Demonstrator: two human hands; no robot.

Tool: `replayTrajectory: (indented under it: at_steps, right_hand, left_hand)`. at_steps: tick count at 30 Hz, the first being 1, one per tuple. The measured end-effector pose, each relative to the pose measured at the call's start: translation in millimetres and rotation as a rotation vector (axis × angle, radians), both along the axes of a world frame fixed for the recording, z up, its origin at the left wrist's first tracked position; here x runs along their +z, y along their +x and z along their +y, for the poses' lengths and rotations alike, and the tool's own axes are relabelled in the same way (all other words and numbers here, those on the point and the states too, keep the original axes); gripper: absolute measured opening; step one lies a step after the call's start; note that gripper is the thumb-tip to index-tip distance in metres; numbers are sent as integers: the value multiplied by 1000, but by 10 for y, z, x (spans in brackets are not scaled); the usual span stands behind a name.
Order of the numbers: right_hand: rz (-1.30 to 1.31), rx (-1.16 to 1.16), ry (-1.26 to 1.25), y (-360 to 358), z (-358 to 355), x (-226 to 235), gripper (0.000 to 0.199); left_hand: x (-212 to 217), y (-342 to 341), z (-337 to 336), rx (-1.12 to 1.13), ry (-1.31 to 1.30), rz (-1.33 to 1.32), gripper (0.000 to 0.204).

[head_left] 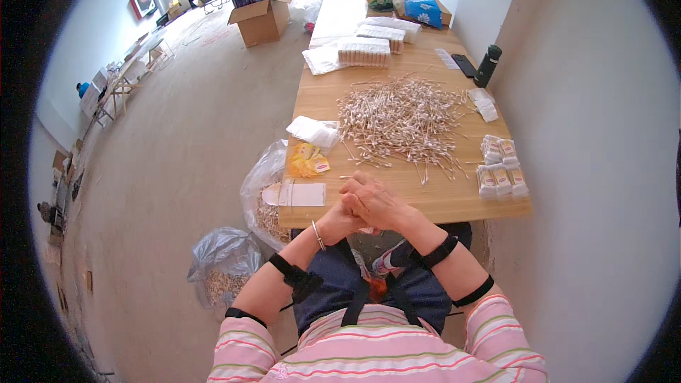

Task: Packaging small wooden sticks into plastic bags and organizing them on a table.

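Observation:
At the table's near edge my left hand (340, 220) and my right hand (381, 204) are pressed together, the right lying over the left. Fingers of both are closed around each other, and a small pale bit shows beneath them. What they hold, if anything, is hidden. Just beyond lies a wide loose heap of cotton swabs (401, 117) with pale sticks and white tips. Left of my hands is a white card strip (306, 194) with a rounded end. Yellow printed labels (306, 161) lie above it, beside white plastic bags (312, 131).
Small filled packs (502, 179) stand at the table's right edge, near a dark flask (487, 66) and a phone (464, 66). Bundled swab packs (364, 52) sit farther back. Clear bags of swabs (225, 269) stand on the floor at left. A wall borders the right side.

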State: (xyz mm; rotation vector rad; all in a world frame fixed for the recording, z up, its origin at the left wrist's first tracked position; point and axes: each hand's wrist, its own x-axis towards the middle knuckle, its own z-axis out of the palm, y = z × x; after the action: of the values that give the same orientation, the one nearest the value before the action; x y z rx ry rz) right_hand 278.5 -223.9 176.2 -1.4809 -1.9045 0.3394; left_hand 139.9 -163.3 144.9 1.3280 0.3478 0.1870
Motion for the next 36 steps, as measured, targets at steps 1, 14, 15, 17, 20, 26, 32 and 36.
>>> replayTrajectory:
  at_steps: [1, 14, 15, 17, 20, 26, 32, 36]
  right_hand:
    - [2, -1, 0, 3, -5, -24, 26]
    - [342, 66, 143, 156, -131, 115, 25]
    - [296, 43, 128, 115, -169, 83, 24]
    - [250, 23, 110, 64, -184, 37, 23]
    - [251, -41, 192, 41, -196, 20, 22]
    - [77, -131, 328, -20, -175, 80, 10]
    - [-58, -137, 373, -36, -184, 87, 10]
    - [-14, -129, 275, -21, -191, 91, 13]
  left_hand:
    - [-10, -6, -32, -4, -83, -26, 41]
    - [142, -156, 25, 165, -102, -102, 19]
    - [152, -164, 17, 168, -106, -104, 19]
    - [181, -179, -1, 163, -29, -109, 16]
    - [213, -143, -25, 195, 103, -170, 12]
    - [148, -127, 3, 240, 165, -125, 7]
    - [156, -111, 2, 267, 234, -104, 5]
    - [98, -120, 33, 271, 319, -134, 7]
